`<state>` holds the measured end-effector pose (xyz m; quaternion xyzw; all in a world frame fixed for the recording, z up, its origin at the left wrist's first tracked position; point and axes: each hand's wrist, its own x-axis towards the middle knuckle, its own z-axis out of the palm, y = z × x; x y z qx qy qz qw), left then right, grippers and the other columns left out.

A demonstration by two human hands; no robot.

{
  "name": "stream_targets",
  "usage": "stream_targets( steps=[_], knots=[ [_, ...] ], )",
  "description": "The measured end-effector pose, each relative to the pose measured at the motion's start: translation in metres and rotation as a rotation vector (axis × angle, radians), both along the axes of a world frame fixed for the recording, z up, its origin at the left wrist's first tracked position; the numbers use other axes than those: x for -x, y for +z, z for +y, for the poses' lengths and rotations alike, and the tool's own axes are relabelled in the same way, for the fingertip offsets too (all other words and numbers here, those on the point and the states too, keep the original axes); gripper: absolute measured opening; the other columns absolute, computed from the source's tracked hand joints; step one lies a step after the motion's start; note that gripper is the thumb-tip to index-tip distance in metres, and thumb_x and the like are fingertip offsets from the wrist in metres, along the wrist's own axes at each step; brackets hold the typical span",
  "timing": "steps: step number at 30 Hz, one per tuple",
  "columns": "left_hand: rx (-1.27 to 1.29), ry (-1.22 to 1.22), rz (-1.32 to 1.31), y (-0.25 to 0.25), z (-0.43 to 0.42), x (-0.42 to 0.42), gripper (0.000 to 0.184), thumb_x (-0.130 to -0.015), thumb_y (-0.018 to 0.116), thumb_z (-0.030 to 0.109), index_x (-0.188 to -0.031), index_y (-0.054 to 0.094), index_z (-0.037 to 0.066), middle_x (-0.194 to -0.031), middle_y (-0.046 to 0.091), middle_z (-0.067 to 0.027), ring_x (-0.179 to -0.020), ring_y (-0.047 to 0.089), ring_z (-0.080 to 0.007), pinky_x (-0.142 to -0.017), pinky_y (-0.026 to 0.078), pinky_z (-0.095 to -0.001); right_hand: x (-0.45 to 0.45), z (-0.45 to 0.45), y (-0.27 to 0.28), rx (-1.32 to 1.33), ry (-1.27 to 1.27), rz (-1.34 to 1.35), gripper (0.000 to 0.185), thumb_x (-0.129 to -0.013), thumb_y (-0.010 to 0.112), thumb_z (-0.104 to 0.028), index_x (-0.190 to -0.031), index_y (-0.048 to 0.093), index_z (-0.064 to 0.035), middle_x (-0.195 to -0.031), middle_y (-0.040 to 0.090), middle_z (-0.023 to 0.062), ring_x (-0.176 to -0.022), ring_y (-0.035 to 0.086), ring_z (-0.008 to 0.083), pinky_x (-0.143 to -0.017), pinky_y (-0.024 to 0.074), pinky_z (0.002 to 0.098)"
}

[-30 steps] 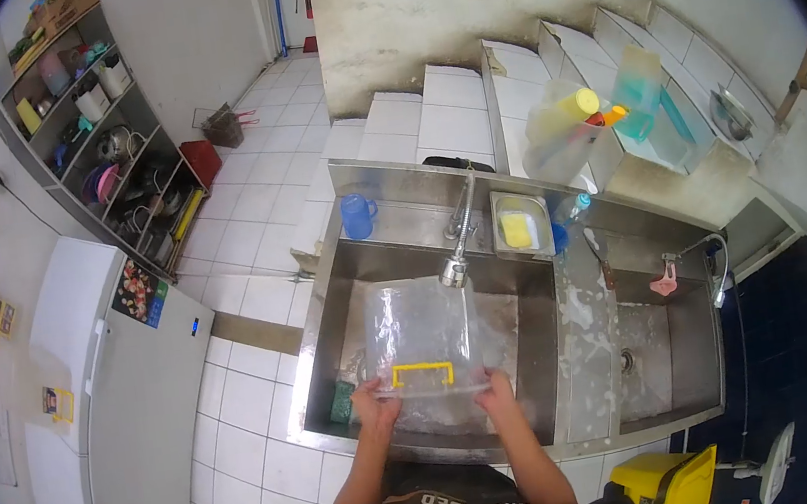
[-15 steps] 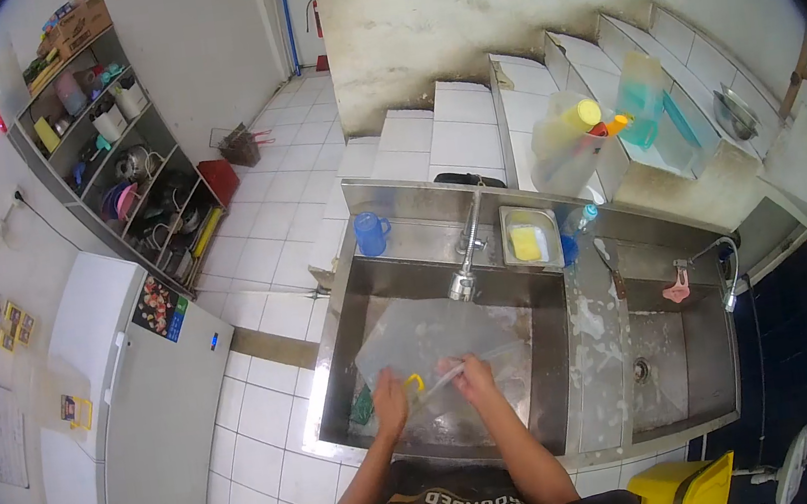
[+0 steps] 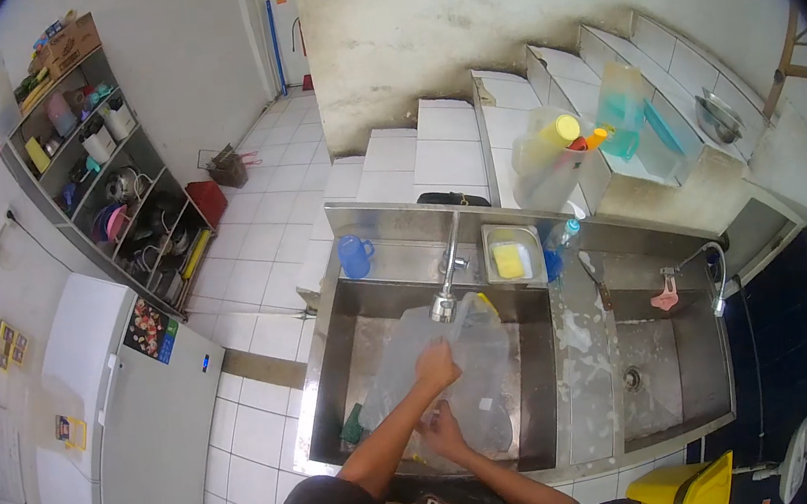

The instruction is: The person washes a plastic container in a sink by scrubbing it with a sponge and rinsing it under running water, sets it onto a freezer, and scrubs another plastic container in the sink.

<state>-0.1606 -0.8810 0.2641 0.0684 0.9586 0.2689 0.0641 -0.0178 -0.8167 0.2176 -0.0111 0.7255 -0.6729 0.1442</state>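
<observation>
A large translucent plastic piece (image 3: 483, 368), with a yellow part on its far edge and a small white label, lies in the big sink basin (image 3: 539, 366) under the faucet (image 3: 443, 305). Whether it is a lid or a bag I cannot tell. My left hand (image 3: 437, 364) reaches across its middle, fingers curled closed on the plastic. Nearer my body, my right hand (image 3: 441, 431) is closed at the plastic too, its fingertips partly hidden. A green scrubber or cloth (image 3: 351, 426) rests at the basin's left side.
Along the sink's back ledge are a blue mug (image 3: 356, 256), a metal tray with a yellow sponge (image 3: 507, 260) and a bottle with blue liquid (image 3: 561, 245). A knife (image 3: 596, 281) lies on the soapy divider beside the small basin (image 3: 661, 377). A yellow bin (image 3: 683, 492) stands at lower right.
The plastic piece has been turned, its yellow part going from near my hands to the far edge. My left hand moved forward and right; my right hand came back toward me. The view shifted slightly.
</observation>
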Motion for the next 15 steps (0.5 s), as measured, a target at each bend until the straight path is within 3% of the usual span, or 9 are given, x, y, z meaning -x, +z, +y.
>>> stream_targets(
  steps=[1,2,4,6,8,9,11,15],
  knots=[
    [-0.089,0.063,0.042,-0.009,-0.005,-0.008,0.035,-0.067,0.068,0.017,-0.094,0.053,0.002,-0.102,0.057,-0.0200,-0.093,0.056,-0.0418,-0.079,0.048,-0.0496,0.004,0.015,-0.016,0.205,0.143,-0.065,0.057,-0.092,0.057,-0.017,-0.139,0.028,-0.0012,-0.120,0.057,0.0157,-0.113,0.057,0.0266,-0.092,0.0479,0.0402],
    [-0.177,0.125,0.089,-0.014,-0.011,-0.010,0.031,-0.065,0.066,0.012,-0.089,0.050,0.002,-0.088,0.058,-0.0199,-0.080,0.058,-0.0426,-0.070,0.048,-0.0501,0.018,0.032,-0.009,0.202,0.146,-0.053,0.057,-0.092,0.057,-0.017,-0.139,0.028,-0.0012,-0.120,0.057,0.0157,-0.113,0.057,0.0266,-0.092,0.0479,0.0402],
    [-0.210,0.133,0.114,0.013,-0.019,-0.035,0.030,-0.066,0.066,0.012,-0.088,0.050,0.001,-0.082,0.056,-0.0198,-0.075,0.057,-0.0434,-0.068,0.047,-0.0517,0.048,0.064,0.013,0.350,0.014,-0.290,0.062,-0.096,0.048,-0.038,-0.143,0.026,-0.0032,-0.122,0.057,0.0189,-0.115,0.057,0.0292,-0.094,0.0470,0.0446],
    [-0.235,0.134,0.126,0.020,-0.023,-0.062,0.029,-0.067,0.067,0.012,-0.087,0.049,0.001,-0.076,0.055,-0.0197,-0.071,0.056,-0.0442,-0.066,0.046,-0.0534,0.084,0.080,0.036,0.379,-0.188,-0.289,0.068,-0.097,0.037,-0.052,-0.143,0.029,-0.0035,-0.127,0.054,0.0232,-0.115,0.056,0.0332,-0.098,0.0446,0.0508],
    [-0.273,0.134,0.241,0.007,-0.022,-0.091,0.022,-0.073,0.065,0.014,-0.083,0.049,0.003,-0.077,0.055,-0.0188,-0.072,0.057,-0.0437,-0.063,0.045,-0.0519,0.124,0.080,0.094,0.588,-0.375,-0.391,0.068,-0.096,0.042,-0.050,-0.140,0.031,0.0010,-0.128,0.053,0.0264,-0.115,0.055,0.0364,-0.100,0.0430,0.0527],
    [-0.272,0.130,0.244,0.001,-0.023,-0.103,0.022,-0.073,0.065,0.014,-0.083,0.049,0.003,-0.077,0.055,-0.0188,-0.072,0.057,-0.0437,-0.063,0.045,-0.0519,0.139,0.082,0.100,0.590,-0.377,-0.388,0.068,-0.096,0.042,-0.050,-0.140,0.031,0.0010,-0.128,0.053,0.0264,-0.115,0.055,0.0364,-0.100,0.0430,0.0527],
    [-0.252,-0.020,0.240,-0.006,-0.025,-0.122,0.017,-0.080,0.061,0.011,-0.082,0.047,0.003,-0.079,0.054,-0.0154,-0.073,0.057,-0.0395,-0.060,0.046,-0.0490,0.164,0.086,0.101,0.934,-0.294,-0.400,0.067,-0.097,0.046,-0.044,-0.138,0.030,0.0063,-0.127,0.053,0.0279,-0.113,0.057,0.0386,-0.098,0.0465,0.0504],
    [-0.317,-0.112,0.221,-0.001,-0.041,-0.124,0.014,-0.084,0.059,0.012,-0.088,0.050,0.002,-0.083,0.055,-0.0167,-0.076,0.057,-0.0393,-0.065,0.046,-0.0485,0.143,0.067,0.077,0.837,-0.348,-0.370,0.057,-0.098,0.048,-0.032,-0.134,0.033,0.0094,-0.122,0.056,0.0257,-0.109,0.059,0.0387,-0.095,0.0491,0.0483]
  ],
)
